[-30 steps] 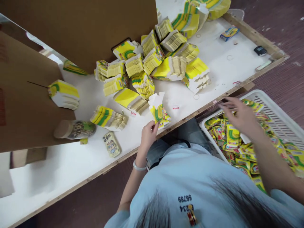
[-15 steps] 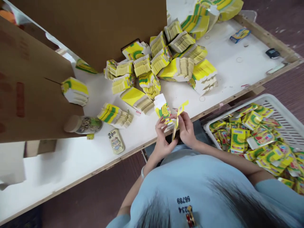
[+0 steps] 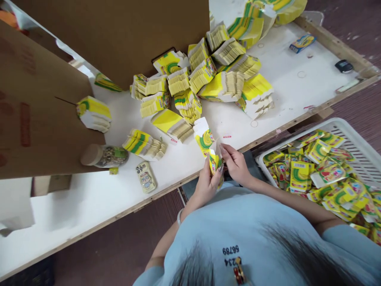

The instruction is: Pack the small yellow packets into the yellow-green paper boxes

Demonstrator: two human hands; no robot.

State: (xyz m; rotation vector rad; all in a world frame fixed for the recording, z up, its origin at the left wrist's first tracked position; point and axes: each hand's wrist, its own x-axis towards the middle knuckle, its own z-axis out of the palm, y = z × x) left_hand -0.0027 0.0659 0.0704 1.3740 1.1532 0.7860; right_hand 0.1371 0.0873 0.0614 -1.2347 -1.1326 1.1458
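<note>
My left hand (image 3: 206,180) is closed round a small yellow and green carton (image 3: 213,161) near the table's front edge. Close beside it, my right hand (image 3: 236,163) has thumb and fingers pinched at the carton's white upper end; exactly what they grip is hard to make out. Just beyond my left hand, a few flat yellow cartons with white flaps (image 3: 204,137) lie on the white table (image 3: 119,204). Behind them lie several bundles of flat yellow cartons (image 3: 222,86).
At the right stands a white plastic basket (image 3: 358,139) of filled-looking yellow packets. Large cardboard boxes (image 3: 119,35) rise at the back left. A jar (image 3: 104,155), a phone (image 3: 145,177), a blue box (image 3: 302,43) and a black object (image 3: 343,66) are on the table.
The carton between my hands has turned from edge-on and moved lower into my left hand. My left fingers have closed round it, and my right hand has moved slightly to the right.
</note>
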